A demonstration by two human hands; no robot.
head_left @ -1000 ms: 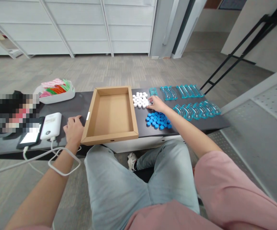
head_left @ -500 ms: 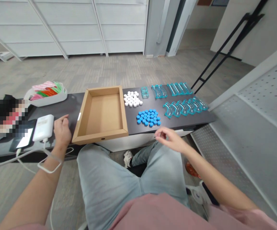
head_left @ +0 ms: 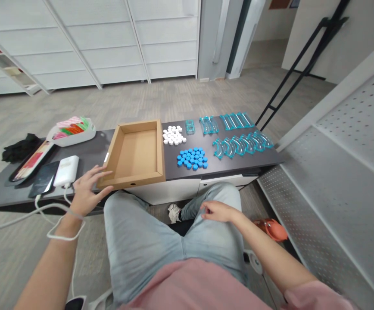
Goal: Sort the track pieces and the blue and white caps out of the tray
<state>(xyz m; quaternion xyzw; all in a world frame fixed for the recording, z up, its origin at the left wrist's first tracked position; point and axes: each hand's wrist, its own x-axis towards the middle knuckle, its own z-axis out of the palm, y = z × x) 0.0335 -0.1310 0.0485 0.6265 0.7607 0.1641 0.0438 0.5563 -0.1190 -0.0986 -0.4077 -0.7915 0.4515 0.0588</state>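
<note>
My left hand is open with fingers spread, at the front left corner of a shallow cardboard box. Its fingertips overlap the box's left wall; whether they press on it I cannot tell. Over my thigh lies my right hand, fingers loosely bent, nothing visible in it. To the right of the box sit a cluster of white hexagonal pieces and, nearer me, a cluster of blue ones. Beyond them are small clear teal-edged pieces, wavy ones, straight tubes and a row of curved tubes.
Left of the box are a white power bank with a cable, a dark phone, a long dark tray, a white basket of colourful sticks and a black cloth. A perforated panel stands at the right.
My left hand has spread its fingers and moved right onto the box's corner. My right hand has drawn back from the table edge down to my thigh. The view has shifted slightly.
</note>
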